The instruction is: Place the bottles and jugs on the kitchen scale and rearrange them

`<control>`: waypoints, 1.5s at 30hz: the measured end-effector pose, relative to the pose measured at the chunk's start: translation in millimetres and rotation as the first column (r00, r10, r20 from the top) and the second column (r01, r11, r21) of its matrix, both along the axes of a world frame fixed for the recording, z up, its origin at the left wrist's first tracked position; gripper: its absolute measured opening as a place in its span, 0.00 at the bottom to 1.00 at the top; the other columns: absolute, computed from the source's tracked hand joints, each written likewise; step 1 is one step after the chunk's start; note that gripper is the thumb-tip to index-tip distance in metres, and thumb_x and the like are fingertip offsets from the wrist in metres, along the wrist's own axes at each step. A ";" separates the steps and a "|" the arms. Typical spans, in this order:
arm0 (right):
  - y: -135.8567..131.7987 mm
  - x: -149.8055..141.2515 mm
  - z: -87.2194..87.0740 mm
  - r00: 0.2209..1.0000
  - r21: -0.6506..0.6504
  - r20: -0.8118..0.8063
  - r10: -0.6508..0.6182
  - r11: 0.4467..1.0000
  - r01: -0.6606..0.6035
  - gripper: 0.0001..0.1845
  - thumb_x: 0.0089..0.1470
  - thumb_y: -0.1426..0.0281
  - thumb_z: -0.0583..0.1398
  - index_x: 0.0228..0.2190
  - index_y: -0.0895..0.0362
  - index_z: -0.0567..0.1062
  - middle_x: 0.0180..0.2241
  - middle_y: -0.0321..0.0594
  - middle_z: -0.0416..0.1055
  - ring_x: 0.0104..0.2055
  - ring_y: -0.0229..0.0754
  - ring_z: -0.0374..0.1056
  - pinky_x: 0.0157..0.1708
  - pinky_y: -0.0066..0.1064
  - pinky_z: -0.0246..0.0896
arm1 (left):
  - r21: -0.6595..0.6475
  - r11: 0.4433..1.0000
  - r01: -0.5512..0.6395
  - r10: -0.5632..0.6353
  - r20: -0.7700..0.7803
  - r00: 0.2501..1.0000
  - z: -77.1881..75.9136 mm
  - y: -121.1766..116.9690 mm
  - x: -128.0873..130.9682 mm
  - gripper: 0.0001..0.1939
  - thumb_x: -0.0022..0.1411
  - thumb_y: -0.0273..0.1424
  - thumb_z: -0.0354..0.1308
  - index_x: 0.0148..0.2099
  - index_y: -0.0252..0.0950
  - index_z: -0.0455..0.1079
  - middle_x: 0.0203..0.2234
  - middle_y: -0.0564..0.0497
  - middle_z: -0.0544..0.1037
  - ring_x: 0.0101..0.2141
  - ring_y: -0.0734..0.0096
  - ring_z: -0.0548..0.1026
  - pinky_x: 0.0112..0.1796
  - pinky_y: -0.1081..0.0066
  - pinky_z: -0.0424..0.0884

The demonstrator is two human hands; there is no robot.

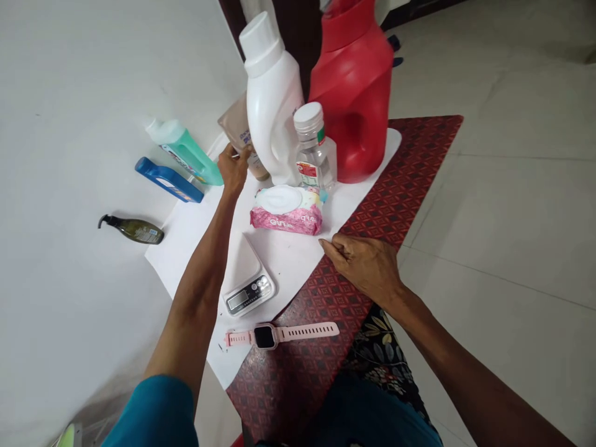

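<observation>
My left hand reaches to the back of the table, its fingers closed on the edge of a beige squeeze tube. The tube leans with its cap end down, partly hidden behind a white detergent bottle. At the table's right edge my right hand is curled closed, and I see nothing in it. Its fingertips are close to a pink wet wipes pack. Behind the pack are a clear bottle with a white cap and a large red jug.
Along the wall are a green bottle, a blue bottle and a dark pump bottle. A white digital scale and a pink smartwatch lie nearer me. White paper partly covers the red patterned table.
</observation>
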State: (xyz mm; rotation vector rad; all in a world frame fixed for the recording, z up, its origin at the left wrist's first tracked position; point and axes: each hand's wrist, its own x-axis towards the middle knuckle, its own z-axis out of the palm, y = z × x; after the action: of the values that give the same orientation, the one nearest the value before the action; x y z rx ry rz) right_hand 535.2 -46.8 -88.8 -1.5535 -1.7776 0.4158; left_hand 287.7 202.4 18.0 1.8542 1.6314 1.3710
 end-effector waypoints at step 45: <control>1.8 2.3 -11.9 0.993 0.224 0.117 -0.018 0.975 -0.008 0.31 0.73 0.58 0.57 0.18 0.55 0.68 0.17 0.35 0.73 0.19 0.37 0.66 0.25 0.31 0.47 | 0.111 0.661 -0.742 0.712 -0.405 0.573 27.3 -0.7 -154.8 0.21 0.72 0.25 0.61 0.64 0.38 0.69 0.66 0.33 0.65 0.62 0.40 0.75 0.62 0.41 0.69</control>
State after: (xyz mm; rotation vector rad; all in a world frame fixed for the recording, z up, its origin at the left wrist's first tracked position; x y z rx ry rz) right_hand 537.5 -44.9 -100.6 -1.4476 -1.8399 0.1166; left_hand 132.9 201.7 45.3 1.5259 2.8718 1.1590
